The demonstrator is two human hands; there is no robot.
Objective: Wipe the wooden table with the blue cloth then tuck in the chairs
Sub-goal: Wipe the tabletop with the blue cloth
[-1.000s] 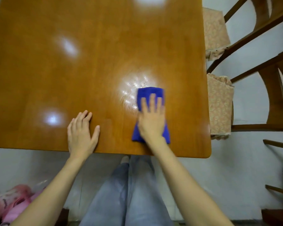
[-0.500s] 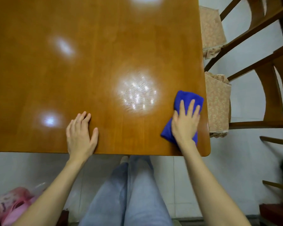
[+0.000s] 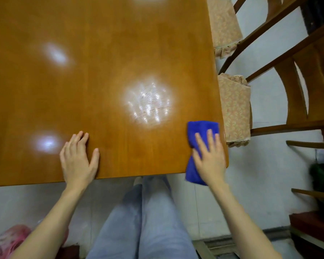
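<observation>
Since a second ago the blue cloth (image 3: 201,128) has travelled right, from near the table's middle to its near right corner. Its lower end now hangs past the near edge. The left hand (image 3: 78,159) has kept its place.

Nearest: legs in light jeans (image 3: 148,221) below the table edge. A pink object (image 3: 9,240) sits on the floor at lower left, too blurred to identify.

At the near edge, the left hand lies flat on the wood, fingers together and straight, thumb splayed to the side.

The right hand (image 3: 209,161) presses down on the cloth. Its palm is flat, its fingers straight and a little apart, not curled round the fabric. The cloth shows beyond the fingertips and below the wrist.

Wooden table (image 3: 101,71): glossy, with a scratched patch of glare (image 3: 150,103) just left of the cloth and beyond it. Smaller glare spots lie farther left.

Beyond the right edge are two wooden chairs. The near chair (image 3: 234,113) and the far chair (image 3: 223,25) both have patterned cushion seats that show just beside the table edge. Their curved backs stand well out to the right.
</observation>
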